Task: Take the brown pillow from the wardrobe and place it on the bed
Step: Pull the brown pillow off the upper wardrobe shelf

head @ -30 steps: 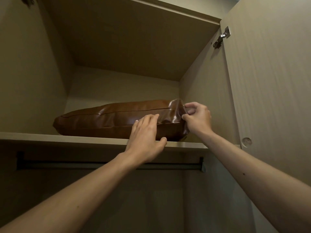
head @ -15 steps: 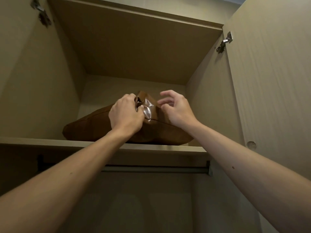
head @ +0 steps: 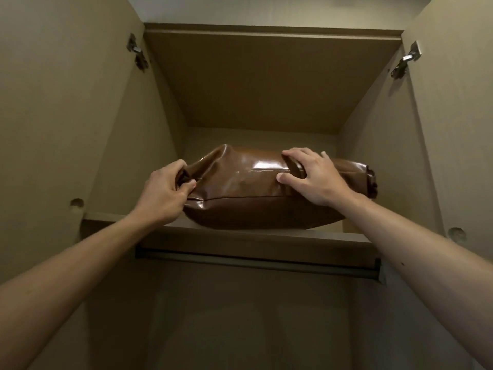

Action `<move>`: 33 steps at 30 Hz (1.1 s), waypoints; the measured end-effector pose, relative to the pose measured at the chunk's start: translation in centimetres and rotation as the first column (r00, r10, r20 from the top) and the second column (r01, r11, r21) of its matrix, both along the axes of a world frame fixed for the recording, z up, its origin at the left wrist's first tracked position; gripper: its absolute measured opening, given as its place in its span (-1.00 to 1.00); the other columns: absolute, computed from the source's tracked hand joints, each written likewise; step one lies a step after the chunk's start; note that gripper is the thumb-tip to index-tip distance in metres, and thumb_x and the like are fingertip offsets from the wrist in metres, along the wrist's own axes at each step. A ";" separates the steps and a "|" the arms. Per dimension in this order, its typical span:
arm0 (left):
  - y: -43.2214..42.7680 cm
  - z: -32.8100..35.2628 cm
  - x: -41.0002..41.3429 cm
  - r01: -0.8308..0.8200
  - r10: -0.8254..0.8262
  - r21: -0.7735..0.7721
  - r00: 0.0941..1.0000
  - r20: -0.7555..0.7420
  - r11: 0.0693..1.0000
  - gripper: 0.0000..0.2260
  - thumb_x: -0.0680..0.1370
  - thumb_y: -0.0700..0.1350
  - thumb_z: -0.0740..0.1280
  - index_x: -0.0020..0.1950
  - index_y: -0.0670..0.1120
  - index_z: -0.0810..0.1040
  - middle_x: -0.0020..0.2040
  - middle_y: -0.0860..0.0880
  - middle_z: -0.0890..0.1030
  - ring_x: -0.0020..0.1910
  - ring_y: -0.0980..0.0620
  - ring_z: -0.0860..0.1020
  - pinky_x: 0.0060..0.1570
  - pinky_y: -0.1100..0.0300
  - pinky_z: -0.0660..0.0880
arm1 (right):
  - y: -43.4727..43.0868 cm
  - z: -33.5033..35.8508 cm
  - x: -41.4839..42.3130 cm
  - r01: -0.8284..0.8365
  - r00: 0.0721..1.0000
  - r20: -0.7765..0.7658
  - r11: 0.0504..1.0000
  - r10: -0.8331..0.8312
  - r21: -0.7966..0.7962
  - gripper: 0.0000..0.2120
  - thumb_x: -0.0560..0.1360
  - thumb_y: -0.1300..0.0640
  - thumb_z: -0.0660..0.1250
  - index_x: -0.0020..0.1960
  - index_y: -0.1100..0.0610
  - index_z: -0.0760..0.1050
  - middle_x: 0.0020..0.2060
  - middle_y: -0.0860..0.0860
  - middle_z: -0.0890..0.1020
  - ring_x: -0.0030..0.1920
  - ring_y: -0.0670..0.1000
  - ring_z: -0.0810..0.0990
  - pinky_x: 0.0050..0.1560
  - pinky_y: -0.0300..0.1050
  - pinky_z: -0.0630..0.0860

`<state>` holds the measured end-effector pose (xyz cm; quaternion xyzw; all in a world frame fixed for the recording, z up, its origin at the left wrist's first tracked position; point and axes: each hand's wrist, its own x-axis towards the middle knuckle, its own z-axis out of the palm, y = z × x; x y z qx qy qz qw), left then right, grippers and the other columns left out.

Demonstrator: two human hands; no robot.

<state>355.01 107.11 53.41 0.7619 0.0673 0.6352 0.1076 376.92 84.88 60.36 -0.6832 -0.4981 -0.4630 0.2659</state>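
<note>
The setting is an open wardrobe (head: 266, 76) in beige laminate, viewed from below, with both doors swung outward.

Hands: two. The left hand (head: 164, 192) is closed in a pinch on the bunched left corner of the brown pillow (head: 240, 193), thumb against curled fingers. The right hand (head: 310, 177) lies on the pillow's upper right portion, fingers spread and curled over the top edge, thumb pressed on the front face; it grips the material. Both forearms are bare.

Pillows: one. It is glossy, leather-like, with a seam along its front, and it rests on the upper shelf (head: 240, 236), its lower front bulging to the shelf's front edge.

Further out: one hanging rail (head: 253, 260) below the shelf; two hinges, one on the left (head: 137, 53) and one on the right (head: 408, 58); two round cover caps, left (head: 76, 202) and right (head: 456, 233).

Change against the frame half a second earlier: the hands were then close together at a raised middle corner, the right hand open and off the pillow. They are now well apart, at opposite ends, and the pillow lies broadside to the opening. The camera also faces the compartment more squarely.
</note>
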 end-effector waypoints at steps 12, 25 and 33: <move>1.0 -0.9 -4.6 -0.038 0.040 0.012 0.969 -0.244 0.999 -0.59 0.47 -0.21 0.52 0.12 0.17 0.45 0.11 -0.02 0.64 0.07 0.01 0.63 -0.07 0.18 0.53 | -3.4 -0.5 -3.6 0.268 0.954 -0.153 0.962 -0.258 0.054 -0.16 0.51 -0.55 -0.02 0.38 0.06 0.54 0.28 0.13 0.65 0.31 0.27 0.56 0.43 0.47 0.31; -2.8 -2.3 -2.9 -0.159 0.150 -0.057 0.979 -0.140 0.986 -0.41 0.48 0.51 0.13 -0.20 0.03 0.62 -0.16 -0.01 0.65 -0.12 -0.05 0.61 -0.12 0.03 0.49 | -6.3 -4.5 -4.6 0.165 0.985 -0.093 0.939 -0.143 0.303 -0.54 0.59 -0.28 0.24 0.13 0.10 0.60 -0.05 0.09 0.67 0.05 0.24 0.63 -0.04 0.04 0.39; -2.7 -3.1 -0.4 -0.021 -0.019 -0.405 0.995 -0.096 0.914 0.01 0.17 0.58 0.30 0.45 0.00 0.26 0.41 -0.14 0.32 0.24 -0.11 0.46 0.26 0.01 0.40 | -7.0 -5.3 -1.0 0.117 0.940 -0.341 0.935 0.005 0.335 -0.35 0.42 -0.39 0.44 0.29 0.03 0.44 0.21 0.03 0.51 0.28 0.14 0.52 0.12 0.09 0.50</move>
